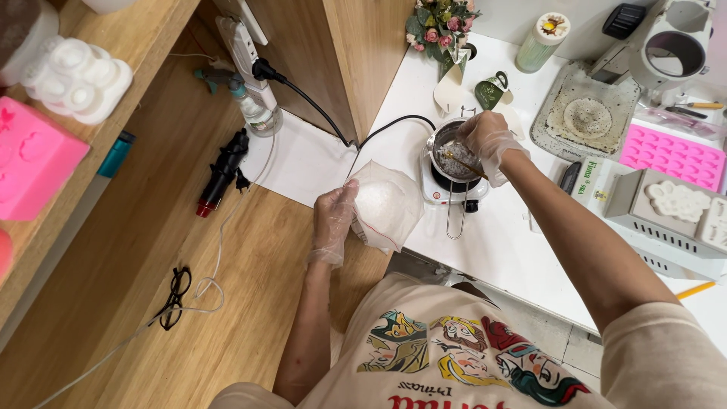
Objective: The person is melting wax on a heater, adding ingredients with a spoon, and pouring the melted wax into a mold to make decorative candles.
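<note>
Wax flakes in the small metal pot [454,155] on the white hotplate [447,189] are what I'm stirring, my right hand [488,140] clenched on a thin stick [466,165], my left hand [333,223] grasping the clear bag [388,204] just left of the pot; I judge more flakes get tipped in next.

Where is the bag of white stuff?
In the head view, the clear bag of white granules is near the middle, held in the gloved left hand, just left of the small metal pot on the white table's edge.
</note>
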